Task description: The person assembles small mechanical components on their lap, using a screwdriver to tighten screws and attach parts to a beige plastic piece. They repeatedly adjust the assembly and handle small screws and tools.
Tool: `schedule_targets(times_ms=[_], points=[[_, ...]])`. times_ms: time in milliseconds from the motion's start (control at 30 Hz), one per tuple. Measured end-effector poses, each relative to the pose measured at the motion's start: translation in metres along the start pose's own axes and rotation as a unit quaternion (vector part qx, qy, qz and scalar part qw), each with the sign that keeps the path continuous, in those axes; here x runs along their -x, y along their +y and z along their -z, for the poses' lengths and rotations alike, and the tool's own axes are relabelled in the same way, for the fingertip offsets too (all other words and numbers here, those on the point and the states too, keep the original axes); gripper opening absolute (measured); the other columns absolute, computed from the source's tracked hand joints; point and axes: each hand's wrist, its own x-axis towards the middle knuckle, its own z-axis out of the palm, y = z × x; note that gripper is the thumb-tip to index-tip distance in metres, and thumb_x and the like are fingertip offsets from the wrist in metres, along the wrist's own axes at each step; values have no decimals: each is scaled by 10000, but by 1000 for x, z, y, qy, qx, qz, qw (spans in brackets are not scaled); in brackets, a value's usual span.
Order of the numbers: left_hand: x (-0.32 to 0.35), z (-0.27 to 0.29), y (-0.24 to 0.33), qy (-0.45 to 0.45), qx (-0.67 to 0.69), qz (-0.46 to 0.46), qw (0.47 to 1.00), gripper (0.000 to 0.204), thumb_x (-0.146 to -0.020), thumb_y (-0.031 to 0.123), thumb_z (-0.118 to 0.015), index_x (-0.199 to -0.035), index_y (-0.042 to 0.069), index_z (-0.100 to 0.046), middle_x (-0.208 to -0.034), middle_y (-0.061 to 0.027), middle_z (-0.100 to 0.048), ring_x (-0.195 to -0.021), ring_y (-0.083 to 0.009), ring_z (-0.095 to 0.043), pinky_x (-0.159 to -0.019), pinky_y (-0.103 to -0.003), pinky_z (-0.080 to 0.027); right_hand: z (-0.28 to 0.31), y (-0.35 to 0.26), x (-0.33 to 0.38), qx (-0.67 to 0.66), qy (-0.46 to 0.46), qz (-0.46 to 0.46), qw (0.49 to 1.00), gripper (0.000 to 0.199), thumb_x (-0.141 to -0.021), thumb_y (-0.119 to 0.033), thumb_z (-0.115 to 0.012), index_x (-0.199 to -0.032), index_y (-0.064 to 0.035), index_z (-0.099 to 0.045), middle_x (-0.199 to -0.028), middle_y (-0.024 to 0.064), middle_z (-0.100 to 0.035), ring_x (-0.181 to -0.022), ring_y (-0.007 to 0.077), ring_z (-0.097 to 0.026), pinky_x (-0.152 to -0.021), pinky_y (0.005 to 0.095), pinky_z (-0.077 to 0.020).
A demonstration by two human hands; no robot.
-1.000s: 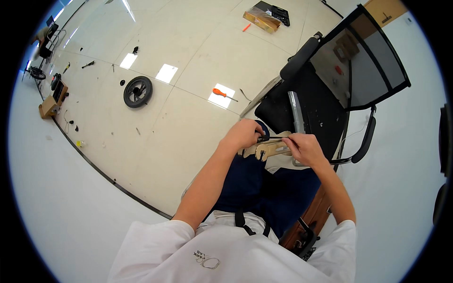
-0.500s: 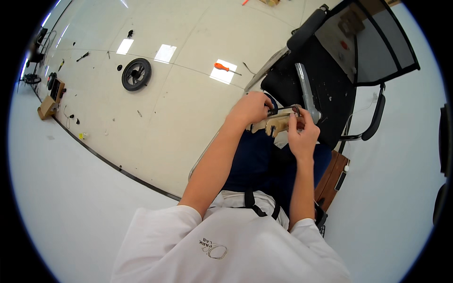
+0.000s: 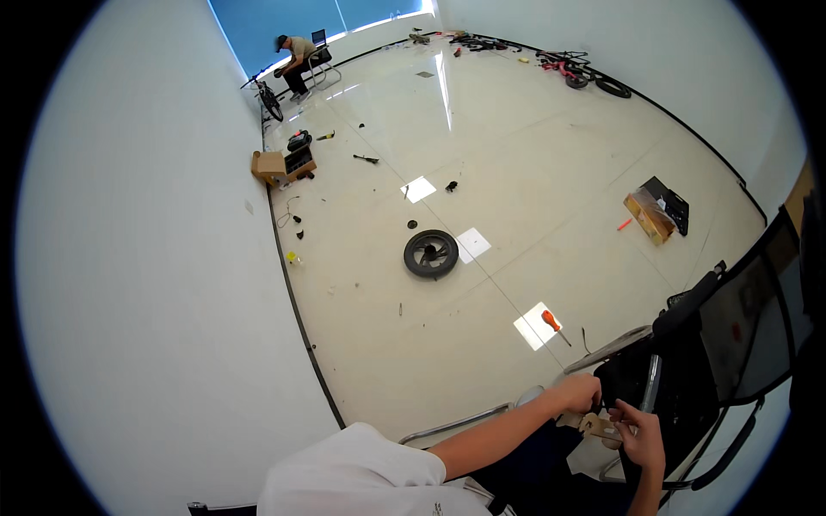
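Head view: taking the black wheel [image 3: 431, 254] on the floor as landmark, the tan part [image 3: 594, 425] is nearer the wearer and to the right of it, over the wearer's dark trousers [image 3: 533, 469]. Both hands are at this part, close together but not clasped. The left hand [image 3: 583, 392] bends downward at its far side with the fingers curled; the right hand [image 3: 641, 434] comes in from the other side, fingers bent and partly raised, overlapping its right end. Having it low above the lap probably lets the legs help steady it while both hands work at one spot.

Beyond the hands, also right of and nearer than the wheel, a black chair [image 3: 695, 417] seems to serve as a side table: a grey metal tube [image 3: 651, 383] lies on its seat, likely to be within reach. The orange-handled screwdriver [image 3: 551, 322] lies on the floor between the wheel and that chair, perhaps kept handy too. The wheel itself lies flat, which should stop it rolling.

Left of and far beyond the wheel, another person [image 3: 300, 56] sits by a bicycle [image 3: 269, 101].

The left fingertips are hidden, and the right ones are small and blurred against the part, so I cannot tell whether either hand grips it firmly. Anything thin between them is too dark to make out. The right forearm and the chair's back are cut off or lost toward the dark rim.
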Motion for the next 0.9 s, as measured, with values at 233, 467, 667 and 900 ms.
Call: schedule_targets(times_ms=[233, 467, 667, 900], points=[[2, -4, 6, 19, -28, -47, 998, 259, -709, 63, -682, -927, 133, -803, -919, -134, -749, -871, -333, -711, -774, -435, -569, 15, 2, -3, 57, 24, -97, 993, 167, -906, -83, -662, -907, 80, -694, -744, 192, -708, -675, 278, -713, -654, 356, -538], [1, -3, -19, -49, 36, -11, 998, 293, -812, 122, -681, -1092, 66, -751, -1045, -167, -732, -967, -350, -699, -866, -420, -556, -37, 18, -16, 93, 158, -76, 980, 365, -1012, -214, -558, -750, 33, -621, -609, 192, -560, -504, 266, -536, -515, 378, -408], [3, 15, 16, -62, -20, 1, 998, 291, -851, 151, -668, -1125, 87, -743, -1078, -163, -725, -1034, -341, -675, -920, -418, -532, -41, 16, 20, -48, 213, -107, 970, 237, -963, -169, -628, -868, 42, -679, -643, 164, -607, -560, 268, -600, -566, 364, -450], [0, 21, 9, -63, -31, 1, 998, 302, -875, 165, -690, -1163, 84, -729, -1038, -166, -727, -937, -302, -692, -867, -390, -543, -56, 29, 14, -47, 324, -89, 941, 236, -959, -162, -614, -857, 44, -667, -696, 160, -631, -609, 263, -627, -580, 344, -465]])
